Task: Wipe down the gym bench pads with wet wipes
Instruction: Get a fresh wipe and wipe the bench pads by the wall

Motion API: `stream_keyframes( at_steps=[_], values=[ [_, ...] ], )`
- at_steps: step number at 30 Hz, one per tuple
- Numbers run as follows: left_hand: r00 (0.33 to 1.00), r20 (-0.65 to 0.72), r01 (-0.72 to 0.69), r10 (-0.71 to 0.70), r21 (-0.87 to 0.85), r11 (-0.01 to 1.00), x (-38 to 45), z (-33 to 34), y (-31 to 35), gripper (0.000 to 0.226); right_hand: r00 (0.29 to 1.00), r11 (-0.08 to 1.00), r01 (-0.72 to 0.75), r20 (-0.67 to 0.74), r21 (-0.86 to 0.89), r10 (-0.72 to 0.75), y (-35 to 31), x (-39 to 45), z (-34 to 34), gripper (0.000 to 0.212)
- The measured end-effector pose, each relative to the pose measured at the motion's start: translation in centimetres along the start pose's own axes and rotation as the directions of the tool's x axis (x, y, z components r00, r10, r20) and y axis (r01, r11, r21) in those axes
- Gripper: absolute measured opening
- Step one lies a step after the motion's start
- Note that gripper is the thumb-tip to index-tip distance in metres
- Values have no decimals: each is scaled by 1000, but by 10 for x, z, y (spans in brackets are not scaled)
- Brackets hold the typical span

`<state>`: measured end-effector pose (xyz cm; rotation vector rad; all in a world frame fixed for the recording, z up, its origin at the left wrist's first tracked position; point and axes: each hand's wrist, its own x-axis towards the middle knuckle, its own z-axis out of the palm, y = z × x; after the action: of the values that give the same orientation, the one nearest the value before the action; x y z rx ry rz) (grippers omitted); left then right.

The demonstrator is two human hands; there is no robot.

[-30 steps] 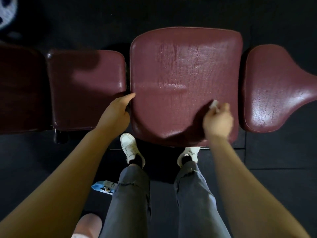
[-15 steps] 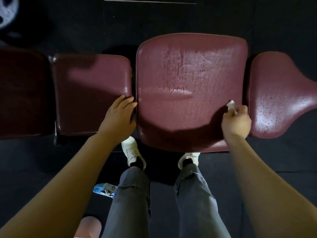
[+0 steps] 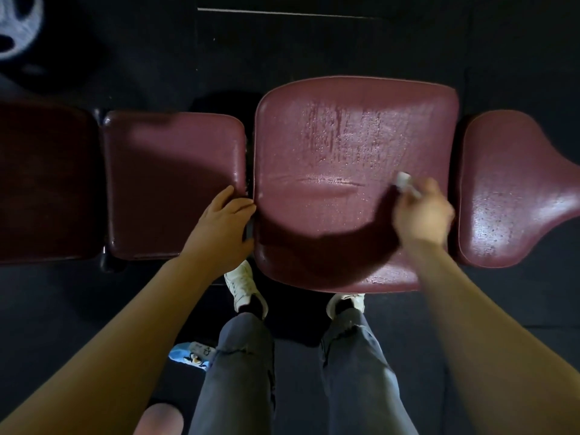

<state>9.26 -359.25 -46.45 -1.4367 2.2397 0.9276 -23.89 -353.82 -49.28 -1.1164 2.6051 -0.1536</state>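
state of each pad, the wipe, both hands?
large pad: wet streaks.
right pad: wet sheen.
small pad: mostly shadowed, no clear wetness.
wet wipe: bunched, in right hand.
left hand: resting at pad gap, fingers relaxed.

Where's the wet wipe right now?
In the head view, the wet wipe is bunched in the right hand, over the right side of the large middle pad, near the gap before the rightmost pad.

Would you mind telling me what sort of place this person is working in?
Most likely a gym. A bench with maroon padded sections stands on dark rubber floor tiles, and what looks like a weight plate lies at the top left corner.
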Motion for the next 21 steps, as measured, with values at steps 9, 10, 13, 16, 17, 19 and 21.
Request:
stream_keyframes(
  at_steps=[9, 10, 13, 16, 17, 19, 21],
  values=[
    [999, -19, -37, 37, -2, 999, 1, 4, -6, 72, 825, 831, 554, 98, 56, -557, -150, -26, 40, 25],
    [999, -19, -47, 47, 11, 999, 2, 4, -6, 71, 628, 648, 761, 203, 41, -751, -166, -34, 42, 25],
    [997, -58, -52, 52, -5, 999, 3, 5, -5, 68, 409, 419, 908, 183, 17, -894, -158, -8, 35, 20],
    [997, -67, -45, 45, -1, 999, 0, 6, -5, 71, 860, 848, 506, 19, -157, -510, -75, 43, 20, 30],
    [997, -64, -51, 51, 3, 999, 0, 7, -5, 72, 968, 958, 242, -32, -156, -250, -38, 53, 10, 30],
    [996, -69, -60, 61, 6, 998, 0, 7, -6, 73, 975, 974, -221, -40, -51, 219, 5, 59, -6, 29],
    [995, -81, -64, 64, -1, 998, 0, 8, -6, 75, 948, 947, -315, -25, 61, 317, -8, 55, 1, 28]
  ],
)
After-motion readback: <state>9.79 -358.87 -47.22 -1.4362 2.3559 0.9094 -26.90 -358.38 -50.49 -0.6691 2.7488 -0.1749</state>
